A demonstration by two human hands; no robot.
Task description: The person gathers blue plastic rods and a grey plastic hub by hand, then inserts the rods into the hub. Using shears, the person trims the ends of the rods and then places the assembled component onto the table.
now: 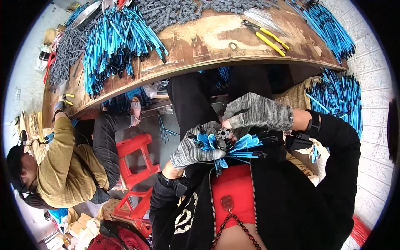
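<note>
In a grey knitted glove, my left hand (189, 151) is closed round a bundle of blue rods with black ends (246, 145), held over my lap. A round dark grey hub with holes (224, 133) sits in the middle of the bundle, facing up, and the blue rods fan out around it. My right hand (258, 113), gloved with bare fingertips showing, is closed in a pinch at the hub's upper right edge. What lies between those fingertips is too small to make out.
Yellow-handled pliers (266, 38), thin clear strands (264, 21), grey fittings (171, 14) and blue rods (121, 46) lie on the wooden table (200, 46) ahead. A co-worker (68, 162) sits at the left beside red stools (135, 160). More blue rods (337, 100) stand at the right.
</note>
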